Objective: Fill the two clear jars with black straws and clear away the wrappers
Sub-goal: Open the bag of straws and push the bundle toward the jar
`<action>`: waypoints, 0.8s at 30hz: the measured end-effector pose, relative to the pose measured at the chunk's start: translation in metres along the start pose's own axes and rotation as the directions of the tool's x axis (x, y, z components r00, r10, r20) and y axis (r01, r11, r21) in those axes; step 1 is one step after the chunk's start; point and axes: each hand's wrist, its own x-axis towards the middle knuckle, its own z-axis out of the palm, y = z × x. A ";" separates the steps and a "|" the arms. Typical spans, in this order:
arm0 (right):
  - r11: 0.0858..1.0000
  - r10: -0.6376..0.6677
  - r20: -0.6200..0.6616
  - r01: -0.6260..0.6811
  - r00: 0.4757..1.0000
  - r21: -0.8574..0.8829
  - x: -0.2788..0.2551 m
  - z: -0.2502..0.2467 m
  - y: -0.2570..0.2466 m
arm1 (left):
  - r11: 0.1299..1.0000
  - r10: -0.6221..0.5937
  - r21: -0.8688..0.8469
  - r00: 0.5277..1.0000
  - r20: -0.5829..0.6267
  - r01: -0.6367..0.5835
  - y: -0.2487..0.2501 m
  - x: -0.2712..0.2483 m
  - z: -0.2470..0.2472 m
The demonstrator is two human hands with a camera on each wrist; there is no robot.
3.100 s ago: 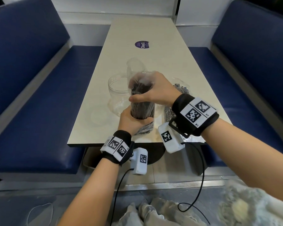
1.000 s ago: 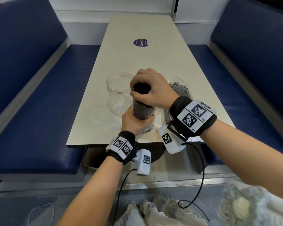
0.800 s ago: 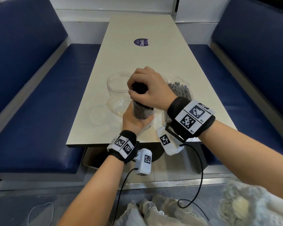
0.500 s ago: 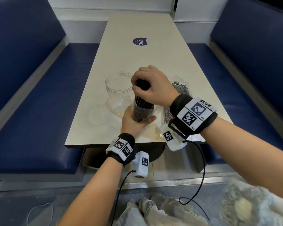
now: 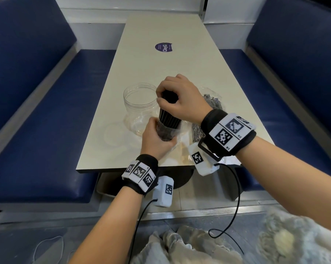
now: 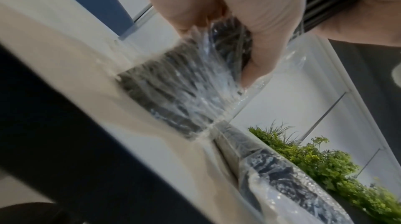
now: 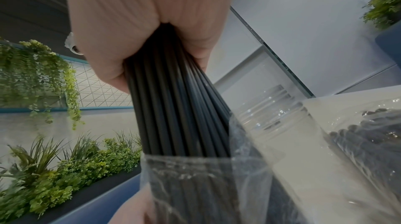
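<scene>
The bundle of black straws (image 5: pixel 168 119) stood upright on the worktop (image 5: pixel 161 69), half out of its clear wrapper (image 5: pixel 165 133). The right hand (image 5: pixel 180 101) clamped its grip round the bundle's top, apparently to lift it free; the left hand (image 5: pixel 154 141) gripped the wrapper, likely anchoring it. An empty clear jar (image 5: pixel 137 109) waited just beside.

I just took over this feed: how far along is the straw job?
Early stage. Nothing is finished: the clear jar visible on the table holds no straws. In hand: the right hand grips the black straws by their top while the left hand holds the wrapper round their lower end. Left: fill the jars, open the second pack, clear wrappers.
</scene>
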 end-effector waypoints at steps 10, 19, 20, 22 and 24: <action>0.999 -0.005 -0.005 0.006 1.000 0.045 -0.002 -0.001 -0.011 | 0.973 -0.061 -0.225 0.996 -0.065 0.044 -0.002 0.002 0.015; 0.999 0.029 0.022 -0.030 0.999 0.026 -0.002 -0.003 -0.016 | 0.973 -0.120 -0.203 0.991 -0.059 0.106 -0.010 -0.002 0.018; 0.999 0.026 0.014 -0.026 1.000 0.029 -0.002 -0.004 -0.017 | 0.983 -0.092 -0.163 0.994 -0.065 0.081 -0.010 -0.002 0.017; 0.999 0.019 -0.003 -0.019 1.000 0.037 -0.004 -0.003 -0.017 | 0.993 -0.049 -0.116 0.995 -0.087 0.039 -0.012 -0.001 0.015; 0.999 0.018 0.002 -0.018 1.000 0.029 -0.005 0.000 -0.017 | 0.994 -0.041 -0.106 0.994 -0.099 0.031 -0.014 0.000 0.014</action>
